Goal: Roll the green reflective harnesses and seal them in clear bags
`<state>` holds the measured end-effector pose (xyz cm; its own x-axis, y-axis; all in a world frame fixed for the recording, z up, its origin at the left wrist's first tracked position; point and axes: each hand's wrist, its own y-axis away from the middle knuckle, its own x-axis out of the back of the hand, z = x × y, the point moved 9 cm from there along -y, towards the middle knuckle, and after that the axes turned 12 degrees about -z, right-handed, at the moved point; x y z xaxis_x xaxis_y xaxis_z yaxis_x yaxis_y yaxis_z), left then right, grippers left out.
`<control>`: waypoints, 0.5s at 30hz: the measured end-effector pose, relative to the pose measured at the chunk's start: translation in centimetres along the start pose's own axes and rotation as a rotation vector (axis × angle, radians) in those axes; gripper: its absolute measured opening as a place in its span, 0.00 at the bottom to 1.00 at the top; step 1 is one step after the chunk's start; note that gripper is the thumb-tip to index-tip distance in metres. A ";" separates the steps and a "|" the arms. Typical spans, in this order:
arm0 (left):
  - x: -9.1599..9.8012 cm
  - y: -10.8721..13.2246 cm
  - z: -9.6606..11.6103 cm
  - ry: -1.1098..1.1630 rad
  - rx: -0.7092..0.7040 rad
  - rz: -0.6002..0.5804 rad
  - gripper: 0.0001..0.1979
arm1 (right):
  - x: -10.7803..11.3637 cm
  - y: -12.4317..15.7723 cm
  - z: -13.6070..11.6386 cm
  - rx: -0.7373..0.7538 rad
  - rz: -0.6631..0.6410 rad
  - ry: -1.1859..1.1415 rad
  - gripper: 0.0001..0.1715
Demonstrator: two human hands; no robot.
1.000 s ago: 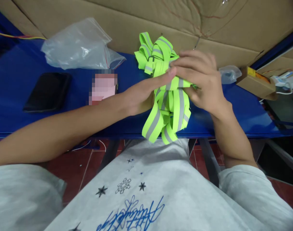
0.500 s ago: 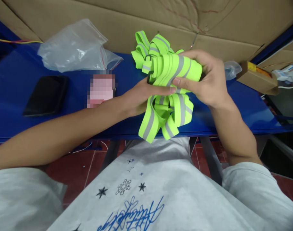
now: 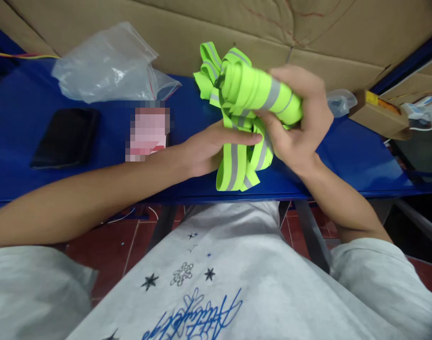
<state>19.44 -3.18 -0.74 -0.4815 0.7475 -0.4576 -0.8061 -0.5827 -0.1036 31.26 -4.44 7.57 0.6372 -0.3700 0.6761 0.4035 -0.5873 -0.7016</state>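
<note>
A bundle of neon-yellow reflective straps [image 3: 258, 92] with grey stripes is held above the front of the blue table. My right hand [image 3: 301, 118] wraps round the folded, rolled part from the right, its thumb underneath. Hanging loops of the same strap [image 3: 233, 163] dangle below, and my left hand [image 3: 223, 144] grips them, thumb stretched across the front; its other fingers are hidden behind. Further loops [image 3: 211, 71] stick out at the upper left of the bundle, near a small black buckle [image 3: 218, 82].
On the blue table [image 3: 187, 113] lie a clear plastic zip bag [image 3: 106, 66], a black flat device [image 3: 65, 137] and a pink blurred item [image 3: 150, 125]. To the right are a small clear bag [image 3: 341, 103] and a cardboard box [image 3: 379, 113]. Cardboard panels [image 3: 187, 38] line the back.
My right hand has turned and tilted the folded bundle, its left end now higher. My left thumb has come away from the folded part onto the hanging loops below, which have drawn up slightly.
</note>
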 end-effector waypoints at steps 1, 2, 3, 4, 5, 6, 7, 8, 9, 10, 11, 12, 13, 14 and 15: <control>0.0 -0.1 -0.2 -0.001 -0.006 0.011 0.15 | -0.1 0.0 0.1 -0.061 0.009 -0.021 0.28; 0.0 -0.2 -0.4 0.003 -0.008 0.017 0.16 | -0.4 0.1 0.1 -0.110 0.004 -0.048 0.31; 0.0 -0.4 -0.7 0.009 0.000 0.013 0.18 | -0.7 0.1 0.0 -0.140 -0.013 -0.075 0.34; -0.1 -0.4 -1.0 0.015 0.016 0.006 0.18 | -1.1 0.2 -0.2 -0.150 -0.035 -0.093 0.36; 0.0 -0.5 -1.3 0.017 0.038 0.005 0.18 | -1.3 0.2 -0.3 -0.147 -0.051 -0.098 0.36; 0.2 -0.5 -1.5 0.013 0.055 0.014 0.18 | -1.3 0.3 -0.4 -0.138 -0.056 -0.090 0.35; 0.5 -0.4 -1.5 0.001 0.067 0.029 0.17 | -1.2 0.3 -0.5 -0.117 -0.060 -0.067 0.33; 0.9 -0.4 -1.4 -0.018 0.070 0.046 0.17 | -1.1 0.3 -0.5 -0.082 -0.061 -0.038 0.31; 1.1 -0.4 -1.2 -0.040 0.066 0.060 0.18 | -0.8 0.2 -0.6 -0.027 -0.053 -0.018 0.29; 1.4 -0.4 -0.8 -0.061 0.054 0.071 0.18 | -0.4 0.0 -0.9 0.062 -0.028 -0.014 0.27; 1.5 -0.4 -0.4 -0.080 0.043 0.072 0.18 | -0.1 -0.1 -1.3 0.161 -0.007 -0.019 0.26; 1.5 -0.4 -0.1 -0.096 0.034 0.063 0.18 | 0.3 -0.1 -1.7 0.274 0.029 -0.028 0.26; 1.3 -0.5 0.2 -0.106 0.026 0.045 0.17 | 0.7 0.0 -2.1 0.382 0.073 -0.037 0.28; 1.0 -0.5 0.5 -0.109 0.019 0.021 0.17 | 1.0 0.0 -2.4 0.469 0.105 -0.040 0.30; 0.6 -0.5 0.7 -0.103 0.010 -0.009 0.17 | 1.2 0.1 -2.6 0.541 0.133 -0.036 0.31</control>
<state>19.26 -2.20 -0.33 -0.5063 0.7819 -0.3637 -0.8137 -0.5728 -0.0987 30.33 -6.86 8.88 0.7242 -0.3851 0.5720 0.5910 -0.0806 -0.8026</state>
